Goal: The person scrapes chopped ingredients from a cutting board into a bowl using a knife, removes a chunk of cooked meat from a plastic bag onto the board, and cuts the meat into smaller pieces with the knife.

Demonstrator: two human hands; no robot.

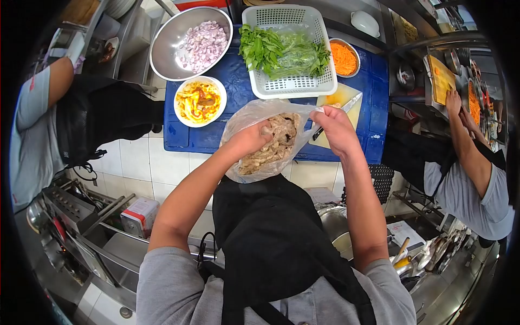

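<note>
A clear plastic bag bulges with pale brown pieces that look like marinated meat, held over the near edge of a blue table. My left hand reaches inside it, fingers curled against the meat and partly hidden. Pinched in my right hand is the bag's rim, pulled out to the right. Beneath that hand, a knife lies on a pale cutting board. To the left stands a white bowl of yellow and reddish sauce-like mixture.
At the back are a steel bowl of chopped purple onion, a white basket of leafy greens and a bowl of shredded carrot. One person stands at left; another person's hand touches a board at right.
</note>
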